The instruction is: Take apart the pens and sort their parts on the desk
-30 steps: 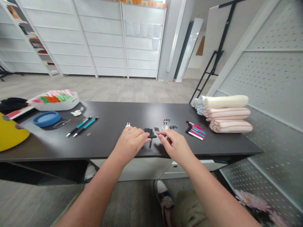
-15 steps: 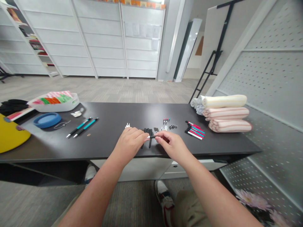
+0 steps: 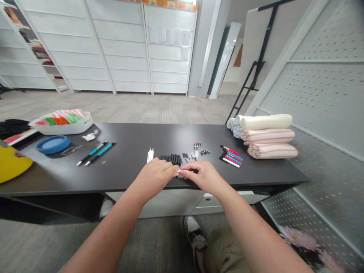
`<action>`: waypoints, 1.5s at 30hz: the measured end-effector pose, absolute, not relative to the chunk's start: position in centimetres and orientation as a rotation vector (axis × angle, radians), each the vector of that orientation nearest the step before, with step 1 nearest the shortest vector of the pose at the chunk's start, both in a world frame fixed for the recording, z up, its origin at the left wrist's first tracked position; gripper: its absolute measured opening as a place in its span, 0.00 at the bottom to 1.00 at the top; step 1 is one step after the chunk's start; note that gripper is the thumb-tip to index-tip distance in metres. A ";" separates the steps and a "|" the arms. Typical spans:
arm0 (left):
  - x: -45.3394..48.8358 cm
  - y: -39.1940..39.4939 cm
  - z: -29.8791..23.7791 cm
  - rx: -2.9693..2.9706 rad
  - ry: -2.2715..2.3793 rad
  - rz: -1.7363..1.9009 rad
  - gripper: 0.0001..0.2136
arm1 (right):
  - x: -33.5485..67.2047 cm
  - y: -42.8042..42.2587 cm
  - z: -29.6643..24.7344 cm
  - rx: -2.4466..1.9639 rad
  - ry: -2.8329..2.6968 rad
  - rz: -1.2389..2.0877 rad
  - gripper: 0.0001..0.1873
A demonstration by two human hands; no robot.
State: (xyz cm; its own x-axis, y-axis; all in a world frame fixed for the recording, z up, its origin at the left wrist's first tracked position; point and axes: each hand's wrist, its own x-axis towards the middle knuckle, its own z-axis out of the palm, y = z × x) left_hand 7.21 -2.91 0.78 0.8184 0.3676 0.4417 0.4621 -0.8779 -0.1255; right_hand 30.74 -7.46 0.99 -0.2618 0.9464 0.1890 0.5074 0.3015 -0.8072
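Note:
My left hand [image 3: 159, 173] and my right hand [image 3: 203, 175] meet near the front edge of the dark table, both closed with fingers pinched. A small white pen part [image 3: 179, 171] shows between their fingertips; the rest of it is hidden by the fingers. Just beyond lie several black pen barrels [image 3: 172, 158] in a row, partly covered by my left hand. Slim white pen refills [image 3: 150, 154] lie beyond that hand. Past my right hand are small dark pieces [image 3: 185, 155], clear pieces [image 3: 194, 155], metal-looking pieces [image 3: 205, 152] and coloured-tipped pieces [image 3: 197, 145].
Red, teal and white pen barrels [image 3: 231, 156] lie to the right, before rolled towels [image 3: 270, 136]. On the left are two teal-and-black pens [image 3: 101, 153], a blue round dish [image 3: 53, 144], a white tray [image 3: 61, 129] and a yellow object [image 3: 13, 161].
Both hands have moved slightly down towards the table's front edge. The black barrel seen between them is out of sight, with only a white bit showing. More refills and barrels are uncovered.

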 end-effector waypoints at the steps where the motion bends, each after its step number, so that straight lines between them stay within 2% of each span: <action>1: 7.1 -3.1 0.8 -2.772 -0.645 -0.610 0.08 | 30.8 -7.5 1.0 -1.282 -1.891 0.835 0.11; 11: 6.6 -3.4 1.2 -2.797 -0.662 -0.683 0.14 | 30.9 -7.6 1.0 -1.253 -1.834 0.867 0.09; 16: 6.8 -4.1 0.5 -2.709 -0.661 -0.718 0.12 | 31.0 -7.5 0.7 -1.289 -1.830 0.862 0.11; 20: 7.3 -5.4 -0.1 -2.652 -0.642 -0.589 0.08 | 30.9 -7.4 0.5 -1.197 -1.849 1.080 0.17; 23: 7.6 -6.1 0.1 -2.656 -0.661 -0.548 0.07 | 30.9 -7.4 0.7 -1.153 -1.876 1.126 0.14; 33: 6.7 -6.4 0.9 -2.796 -0.784 -0.516 0.15 | 31.3 -7.8 0.8 -1.198 -1.819 1.184 0.15; 45: 5.5 -6.5 1.6 -3.037 -0.972 -0.449 0.17 | 31.3 -7.9 0.7 -1.217 -1.798 1.195 0.16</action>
State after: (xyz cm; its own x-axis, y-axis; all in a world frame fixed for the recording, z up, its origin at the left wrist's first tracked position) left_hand 5.52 -6.52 1.58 0.7791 0.5796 0.2387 0.5576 -0.8148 0.1585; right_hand 31.31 -7.88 0.67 -0.3567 0.9339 0.0232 0.3403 0.1531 -0.9278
